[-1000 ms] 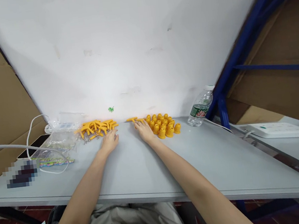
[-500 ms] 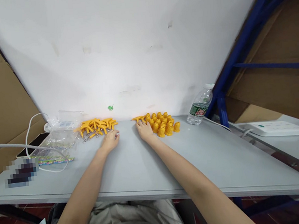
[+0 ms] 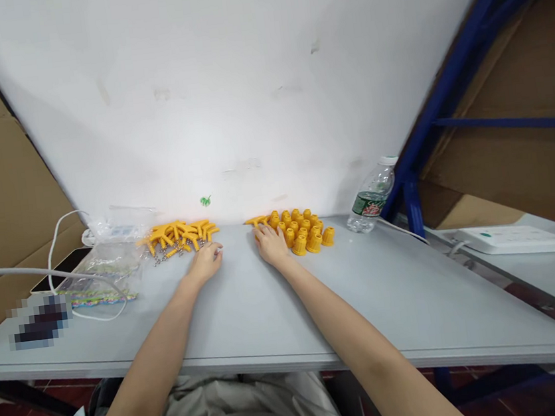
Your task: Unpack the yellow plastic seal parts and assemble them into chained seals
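My left hand [image 3: 204, 263] rests on the table with fingers curled toward the thumb. A small dark spot shows between the fingertips, too small to name. Just beyond it lies a pile of yellow T-shaped plastic pieces [image 3: 176, 231], with small silvery metal parts [image 3: 159, 256] along its near edge. My right hand [image 3: 272, 245] reaches forward, fingers extended and slightly apart, touching the left side of a group of yellow cone-shaped plastic caps [image 3: 313, 238]. Its fingers hide some caps. Behind the fingertips lies a yellow T-shaped piece [image 3: 255, 220].
A clear plastic bottle [image 3: 371, 200] leans at the right back near a blue post [image 3: 412, 203]. Plastic bags [image 3: 113, 263], a phone [image 3: 61, 269] and a white cable [image 3: 51, 244] lie at left. A white power strip [image 3: 514, 239] sits far right; a white wall [image 3: 246, 105] stands behind.
My right hand has shifted slightly right and toward me, its fingers still at the yellow caps. My left hand stays almost in place.
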`<state>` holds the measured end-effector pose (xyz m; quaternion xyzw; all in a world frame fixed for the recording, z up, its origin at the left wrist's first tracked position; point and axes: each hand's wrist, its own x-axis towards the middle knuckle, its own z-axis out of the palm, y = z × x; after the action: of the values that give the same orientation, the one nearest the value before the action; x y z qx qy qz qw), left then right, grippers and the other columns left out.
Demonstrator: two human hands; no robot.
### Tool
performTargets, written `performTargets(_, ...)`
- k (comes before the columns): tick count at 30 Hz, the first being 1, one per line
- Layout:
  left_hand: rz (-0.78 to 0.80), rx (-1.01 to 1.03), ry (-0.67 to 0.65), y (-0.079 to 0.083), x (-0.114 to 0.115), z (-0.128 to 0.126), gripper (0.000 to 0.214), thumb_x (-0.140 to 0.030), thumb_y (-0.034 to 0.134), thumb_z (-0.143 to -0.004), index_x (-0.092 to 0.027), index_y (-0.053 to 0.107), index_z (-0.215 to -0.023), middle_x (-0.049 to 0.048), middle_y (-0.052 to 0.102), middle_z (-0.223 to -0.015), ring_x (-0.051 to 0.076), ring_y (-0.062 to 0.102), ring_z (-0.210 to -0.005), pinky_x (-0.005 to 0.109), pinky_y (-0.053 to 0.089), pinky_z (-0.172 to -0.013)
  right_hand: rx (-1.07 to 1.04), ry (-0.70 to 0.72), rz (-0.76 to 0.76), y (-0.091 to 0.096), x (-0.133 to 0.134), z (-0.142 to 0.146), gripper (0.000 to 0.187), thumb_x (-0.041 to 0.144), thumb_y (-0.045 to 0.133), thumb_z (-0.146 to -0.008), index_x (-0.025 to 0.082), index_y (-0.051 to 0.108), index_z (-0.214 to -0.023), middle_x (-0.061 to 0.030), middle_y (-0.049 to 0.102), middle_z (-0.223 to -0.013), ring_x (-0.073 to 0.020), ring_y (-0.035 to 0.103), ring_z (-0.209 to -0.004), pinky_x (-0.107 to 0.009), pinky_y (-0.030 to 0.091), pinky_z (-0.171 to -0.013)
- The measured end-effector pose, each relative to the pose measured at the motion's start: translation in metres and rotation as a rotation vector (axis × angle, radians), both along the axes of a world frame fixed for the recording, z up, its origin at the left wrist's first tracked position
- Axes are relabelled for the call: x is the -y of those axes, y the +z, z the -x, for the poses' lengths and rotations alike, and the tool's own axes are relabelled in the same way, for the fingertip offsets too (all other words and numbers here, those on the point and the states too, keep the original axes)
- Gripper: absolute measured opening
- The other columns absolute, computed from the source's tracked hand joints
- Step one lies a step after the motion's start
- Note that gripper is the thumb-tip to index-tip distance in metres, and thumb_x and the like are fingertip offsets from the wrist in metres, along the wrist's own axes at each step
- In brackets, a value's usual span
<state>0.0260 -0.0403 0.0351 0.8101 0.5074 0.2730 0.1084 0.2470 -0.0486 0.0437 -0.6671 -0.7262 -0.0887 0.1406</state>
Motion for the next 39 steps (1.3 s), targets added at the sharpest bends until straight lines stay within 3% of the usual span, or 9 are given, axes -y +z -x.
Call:
performTargets(3, -0.003, -0.01, 0.004, 0.0, 0.0, 0.0, 0.029, -0.019, 0.048, -0.09, -0.015, 0.067, -0.112, 0.0102, 0.07, -0.103, 0.019, 0.065, -0.085, 0.034, 0.051, -0.083, -0.056, -0.063, -0.096, 0.014, 0.007, -0.008, 0.037, 0.018, 0.036, -0.095, 0.017, 0.06, -0.124, -0.0159, 0.057, -0.137, -0.0295, 0.049, -0.124, -0.044, 0.034, -0.1)
performTargets(7, -0.007, -0.007, 0.005, 0.0, 0.0, 0.0, 0.029, -0.019, 0.047, -0.09, -0.015, 0.067, -0.111, 0.0105, 0.069, -0.105, 0.019, 0.065, -0.085, 0.035, 0.051, -0.085, -0.125, -0.297, -0.179, 0.037, 0.016, -0.032, 0.031, 0.017, 0.041, -0.091, 0.011, 0.064, -0.112, -0.0222, 0.063, -0.119, -0.0327, 0.053, -0.111, -0.044, 0.037, -0.088)
performTargets(13, -0.007, -0.011, -0.002, -0.001, -0.001, 0.0, 0.028, -0.018, 0.048, -0.09, -0.015, 0.068, -0.109, 0.0102, 0.069, -0.105, 0.019, 0.065, -0.084, 0.034, 0.052, -0.083, -0.119, -0.47, 0.082, 0.046, 0.023, -0.06, 0.026, 0.013, 0.054, -0.084, 0.014, 0.067, -0.107, -0.0198, 0.064, -0.113, -0.0341, 0.057, -0.111, -0.051, 0.036, -0.093)
performTargets(18, -0.014, -0.026, 0.0, -0.001, -0.001, 0.0, 0.027, -0.02, 0.048, -0.09, -0.015, 0.069, -0.106, 0.0095, 0.069, -0.101, 0.019, 0.065, -0.084, 0.033, 0.051, -0.082, -0.149, -0.308, 0.216, 0.039, 0.018, -0.055, 0.019, 0.011, 0.058, -0.08, 0.014, 0.068, -0.096, -0.0172, 0.066, -0.096, -0.0317, 0.063, -0.097, -0.046, 0.041, -0.086)
performTargets(25, -0.021, -0.029, 0.004, -0.002, 0.001, -0.002, 0.027, -0.021, 0.047, -0.091, -0.017, 0.071, -0.104, 0.0087, 0.069, -0.098, 0.019, 0.064, -0.085, 0.032, 0.051, -0.081, -0.501, 0.054, 0.058, 0.011, 0.006, -0.02, 0.008, 0.019, 0.064, -0.079, 0.018, 0.059, -0.086, -0.0095, 0.065, -0.092, -0.0211, 0.06, -0.083, -0.031, 0.046, -0.076)
performTargets(29, -0.032, -0.058, 0.077, 0.005, 0.001, 0.0, 0.029, -0.018, 0.046, -0.09, -0.017, 0.071, -0.105, 0.0095, 0.069, -0.102, 0.021, 0.064, -0.093, 0.033, 0.05, -0.086, -0.591, 0.084, 0.063, -0.008, 0.0, -0.008, 0.019, 0.024, 0.072, -0.072, 0.019, 0.055, -0.078, -0.0031, 0.062, -0.08, -0.0172, 0.056, -0.072, -0.028, 0.045, -0.068)
performTargets(35, -0.06, -0.097, 0.488, 0.032, -0.014, 0.021, 0.036, -0.011, 0.044, -0.086, -0.018, 0.071, -0.11, 0.0144, 0.065, -0.117, 0.03, 0.057, -0.114, 0.044, 0.044, -0.098, -0.531, 0.11, 0.059, -0.02, -0.001, -0.008, 0.021, 0.033, 0.071, -0.076, 0.019, 0.056, -0.077, -0.0035, 0.063, -0.082, -0.0171, 0.057, -0.075, -0.028, 0.045, -0.07)
performTargets(37, -0.016, -0.175, 0.484, 0.038, -0.022, 0.03, 0.035, -0.01, 0.048, -0.084, -0.02, 0.072, -0.106, 0.0147, 0.062, -0.121, 0.033, 0.052, -0.121, 0.049, 0.04, -0.102, -0.442, 0.086, 0.064, -0.019, 0.001, -0.006, 0.022, 0.036, 0.07, -0.079, 0.018, 0.058, -0.078, -0.0069, 0.065, -0.091, -0.0203, 0.059, -0.086, -0.031, 0.045, -0.079)
performTargets(39, 0.014, -0.27, 0.376, 0.04, -0.03, 0.038, 0.036, -0.01, 0.047, -0.083, -0.024, 0.072, -0.105, 0.0138, 0.059, -0.127, 0.034, 0.045, -0.129, 0.054, 0.033, -0.108, -0.372, 0.056, 0.081, -0.017, 0.004, -0.002, 0.023, 0.039, 0.068, -0.083, 0.018, 0.06, -0.081, -0.0099, 0.066, -0.1, -0.0239, 0.059, -0.098, -0.034, 0.044, -0.086)
